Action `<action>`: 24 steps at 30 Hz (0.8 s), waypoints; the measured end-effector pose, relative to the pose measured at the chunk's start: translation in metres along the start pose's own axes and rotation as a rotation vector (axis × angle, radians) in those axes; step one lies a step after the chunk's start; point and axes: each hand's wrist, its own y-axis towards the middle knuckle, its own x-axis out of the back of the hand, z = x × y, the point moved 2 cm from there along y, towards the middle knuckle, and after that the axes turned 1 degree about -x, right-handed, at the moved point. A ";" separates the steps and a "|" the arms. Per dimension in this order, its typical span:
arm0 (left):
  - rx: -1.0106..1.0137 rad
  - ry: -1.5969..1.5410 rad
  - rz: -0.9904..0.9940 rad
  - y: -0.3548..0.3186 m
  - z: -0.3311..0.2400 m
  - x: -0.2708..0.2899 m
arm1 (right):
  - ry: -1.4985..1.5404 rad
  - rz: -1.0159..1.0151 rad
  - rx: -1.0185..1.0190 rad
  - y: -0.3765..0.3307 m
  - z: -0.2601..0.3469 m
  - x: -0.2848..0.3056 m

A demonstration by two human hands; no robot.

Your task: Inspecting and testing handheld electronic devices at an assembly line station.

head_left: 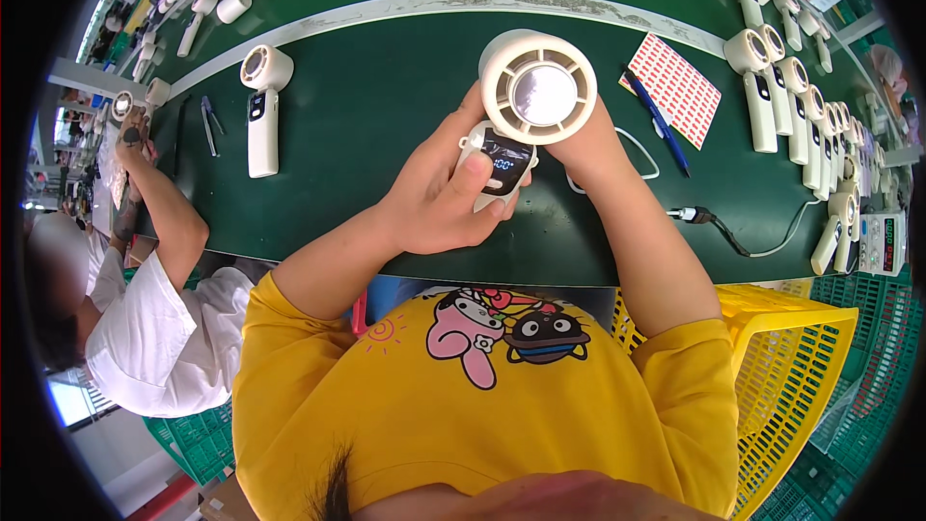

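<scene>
Big green workbench (386, 135) across the whole top half, pale strip curving along it. Yellow plastic crate (801, 357) off to the lower right, below the bench edge. Coworker in a white shirt (164, 328) down on the left, arm stretched up to another fan at the bench's far left end.

Handheld fan (526, 101) smack in the middle, lifted above the bench and held close in. Cream coloured, round head on top, slim handle below with a lit dark screen. Long axis pretty much up and down in the view, leaning a touch, head toward the far side of the bench, round grille face turned up at the camera.

Left hand (434, 207) wrapped shut around the handle from the left, thumb lying across the screen, fingers curled behind. Right hand (584, 145) tucked behind the head and upper handle, mostly hidden by the fan, so couldn't tell how tightly closed, only that it was touching the back of it.

Around it: row of matching fans (801, 116) lined up along the right side, packed tight. One more single fan (260, 106) lying flat on the left, well apart from the hands. Red and white sticker sheet (675, 87) just right of the held fan, blue pen (661, 121) lying along its near edge. Black cable (733, 236) with a plug end near the right forearm, thin white cord looping beside the wrist. Small meter box (883, 241) at the far right edge. Tweezers (209, 123) near the single fan. Nothing between camera and fan face.
</scene>
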 end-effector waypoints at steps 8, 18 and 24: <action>0.088 -0.021 -0.043 0.000 0.001 -0.002 | -0.158 -0.056 0.217 0.006 -0.004 0.007; 0.408 0.244 -0.509 -0.001 -0.008 0.019 | -0.483 -0.224 0.009 0.031 -0.035 0.014; 0.416 1.236 -0.618 0.007 -0.015 0.044 | -0.460 -0.123 -0.108 0.024 -0.013 0.012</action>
